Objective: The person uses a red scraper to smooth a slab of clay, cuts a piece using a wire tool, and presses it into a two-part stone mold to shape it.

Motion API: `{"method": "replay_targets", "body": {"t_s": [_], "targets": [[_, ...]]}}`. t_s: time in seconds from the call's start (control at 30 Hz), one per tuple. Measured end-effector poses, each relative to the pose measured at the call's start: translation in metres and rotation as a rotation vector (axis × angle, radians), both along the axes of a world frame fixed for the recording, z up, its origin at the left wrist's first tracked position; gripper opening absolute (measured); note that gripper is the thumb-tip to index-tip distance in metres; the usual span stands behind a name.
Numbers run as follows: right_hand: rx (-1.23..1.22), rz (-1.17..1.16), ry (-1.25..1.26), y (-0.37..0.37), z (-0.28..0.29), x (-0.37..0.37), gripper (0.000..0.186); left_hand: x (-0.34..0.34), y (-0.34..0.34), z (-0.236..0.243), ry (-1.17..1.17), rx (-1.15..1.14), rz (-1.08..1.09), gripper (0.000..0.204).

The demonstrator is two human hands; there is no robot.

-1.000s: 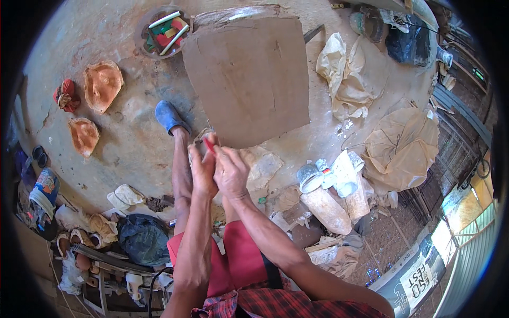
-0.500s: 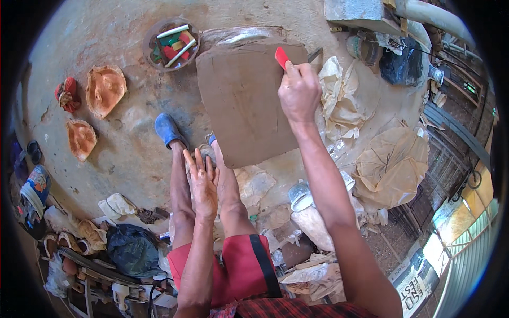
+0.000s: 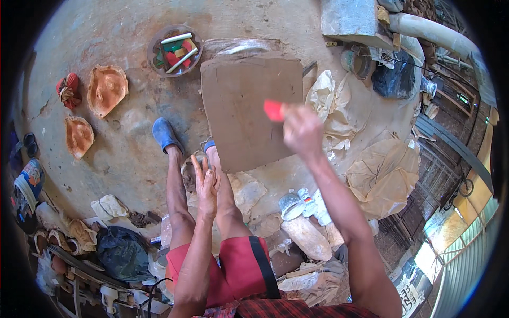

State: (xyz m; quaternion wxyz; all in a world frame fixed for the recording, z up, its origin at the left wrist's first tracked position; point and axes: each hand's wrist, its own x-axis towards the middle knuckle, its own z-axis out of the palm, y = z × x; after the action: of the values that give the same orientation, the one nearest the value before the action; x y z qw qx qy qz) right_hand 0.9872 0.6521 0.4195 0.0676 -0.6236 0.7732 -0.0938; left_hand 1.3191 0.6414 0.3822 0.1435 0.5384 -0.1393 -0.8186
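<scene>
A flat, brown, roughly square clay slab [image 3: 246,122] lies in front of my legs, its surface smooth with a few faint marks. My right hand [image 3: 304,130] is closed round a small red scraper [image 3: 273,110] over the slab's right side. Motion blurs this hand, and I cannot tell whether the scraper touches the clay. My left hand [image 3: 207,183] hovers above my shins near the slab's lower left corner. Its fingers are stretched out and it holds nothing.
Beyond the slab's far left corner stands a round bowl [image 3: 175,50] of coloured pieces and pale sticks. Two orange-brown moulds [image 3: 107,91] and a red tied cloth bundle [image 3: 68,90] lie at left. Crumpled sheeting [image 3: 384,175], a concrete block [image 3: 352,24] and a bucket [image 3: 291,206] are at right.
My right hand has come back toward me with the red scraper, from the slab's far right corner to its right middle. My left hand remains over my shins, fingers still extended.
</scene>
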Motion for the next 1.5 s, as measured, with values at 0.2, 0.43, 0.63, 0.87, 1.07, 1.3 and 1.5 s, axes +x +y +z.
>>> {"method": "replay_targets", "body": {"t_s": [0.2, 0.43, 0.63, 0.87, 1.07, 1.3, 1.5], "targets": [[-0.087, 0.087, 0.093, -0.056, -0.024, -0.063, 0.035, -0.017, 0.025, -0.004, 0.02, 0.137, -0.049, 0.091], [0.282, 0.022, -0.138, 0.162, -0.006, 0.051, 0.049, -0.036, 0.024, 0.009, 0.055, 0.238, 0.062, 0.089], [-0.028, -0.328, -0.051, 0.046, 0.006, 0.006, 0.028, -0.023, 0.024, 0.0, 0.033, 0.236, 0.114, 0.088], [-0.078, -0.431, 0.06, -0.103, -0.037, 0.006, 0.023, -0.034, 0.03, 0.011, 0.102, 0.403, 0.285, 0.09], [0.024, 0.233, -0.07, -0.069, -0.032, 0.054, 0.04, -0.028, 0.03, 0.006, 0.148, 0.489, 0.46, 0.094], [0.233, 0.427, -0.253, 0.064, -0.004, 0.09, 0.034, -0.031, 0.026, 0.007, 0.157, 0.542, 0.499, 0.098], [-0.135, 0.199, -0.135, -0.075, -0.011, 0.054, 0.039, -0.027, 0.03, 0.001, 0.207, 0.51, 0.462, 0.1]]}}
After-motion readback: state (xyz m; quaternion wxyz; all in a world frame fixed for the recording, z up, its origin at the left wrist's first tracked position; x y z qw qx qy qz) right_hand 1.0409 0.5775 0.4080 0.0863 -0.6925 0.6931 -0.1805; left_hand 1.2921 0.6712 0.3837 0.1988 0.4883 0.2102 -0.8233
